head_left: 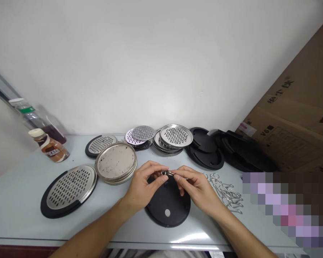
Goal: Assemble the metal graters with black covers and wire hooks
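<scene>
Hands, left (144,184) and right (198,186), pinched nearly closed, hold a metal piece (170,173) above the black disc (168,201); hooks (228,194) lie right of the disc.

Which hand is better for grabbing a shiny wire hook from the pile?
Probably the right hand: the wire hooks lie beside it, while the left hand would have to reach across. Both pinch a small metal piece, though, so the right may need to let go first.
</scene>
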`<state>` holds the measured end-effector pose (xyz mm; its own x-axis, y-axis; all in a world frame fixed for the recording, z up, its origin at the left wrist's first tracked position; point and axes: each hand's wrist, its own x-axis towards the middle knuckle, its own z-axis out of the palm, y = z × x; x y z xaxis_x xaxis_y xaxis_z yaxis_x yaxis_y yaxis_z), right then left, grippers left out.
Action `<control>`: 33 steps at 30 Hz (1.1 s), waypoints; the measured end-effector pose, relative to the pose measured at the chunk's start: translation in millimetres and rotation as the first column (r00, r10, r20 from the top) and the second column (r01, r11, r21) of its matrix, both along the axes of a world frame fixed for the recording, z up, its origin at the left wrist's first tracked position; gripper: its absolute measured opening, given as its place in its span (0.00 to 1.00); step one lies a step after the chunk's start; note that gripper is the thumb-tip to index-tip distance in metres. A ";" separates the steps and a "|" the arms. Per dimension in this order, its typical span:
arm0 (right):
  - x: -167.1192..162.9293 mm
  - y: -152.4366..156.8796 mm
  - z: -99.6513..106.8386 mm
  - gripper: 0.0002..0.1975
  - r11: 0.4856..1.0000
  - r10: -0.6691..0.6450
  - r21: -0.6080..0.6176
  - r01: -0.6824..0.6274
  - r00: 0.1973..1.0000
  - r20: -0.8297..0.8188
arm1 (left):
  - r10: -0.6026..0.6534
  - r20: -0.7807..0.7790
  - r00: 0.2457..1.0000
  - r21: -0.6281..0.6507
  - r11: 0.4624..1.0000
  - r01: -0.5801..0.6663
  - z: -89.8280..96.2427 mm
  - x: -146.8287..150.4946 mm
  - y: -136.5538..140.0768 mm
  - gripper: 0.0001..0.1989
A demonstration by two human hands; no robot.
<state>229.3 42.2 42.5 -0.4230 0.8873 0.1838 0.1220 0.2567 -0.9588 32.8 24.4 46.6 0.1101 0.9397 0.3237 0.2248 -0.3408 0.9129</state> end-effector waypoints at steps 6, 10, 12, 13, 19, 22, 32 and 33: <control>0.0 0.0 -0.2 0.14 0.997 -0.033 0.071 0.032 0.999 0.015 | 0.007 0.246 0.969 -0.270 0.961 0.062 1.8 -0.7 4.1 0.10; -0.8 0.0 -0.9 0.14 0.994 -0.040 0.098 0.042 0.999 -0.022 | 0.027 0.212 0.977 -0.233 0.972 0.024 1.0 0.8 1.3 0.07; -1.1 -0.1 -1.4 0.13 0.992 -0.052 0.113 0.058 0.997 -0.052 | 0.043 0.148 0.988 -0.213 0.977 -0.010 -1.3 2.0 0.0 0.07; -1.2 0.0 -1.9 0.13 0.990 -0.061 0.123 0.068 0.996 -0.064 | 0.044 0.128 0.991 -0.216 0.976 -0.016 -2.5 2.5 -0.4 0.08; -5.5 -0.5 -5.2 0.11 0.996 -0.083 0.016 0.085 0.990 -0.117 | 0.014 0.138 0.990 -0.262 0.965 0.023 -5.4 3.3 -1.2 0.12; -10.4 -1.1 -5.4 0.11 0.989 -0.072 -0.143 0.045 0.980 -0.186 | -0.013 0.101 0.995 -0.227 0.973 0.036 -4.9 4.3 -2.6 0.13; -14.9 -0.6 -11.4 0.13 0.929 -0.008 -0.347 -0.126 0.932 -0.361 | -0.073 0.200 0.977 -0.302 0.944 0.133 0.5 5.8 -1.0 0.14; -14.3 -0.6 -11.7 0.13 0.918 -0.001 -0.367 -0.148 0.926 -0.377 | -0.085 0.213 0.973 -0.312 0.938 0.150 1.3 5.1 -0.3 0.15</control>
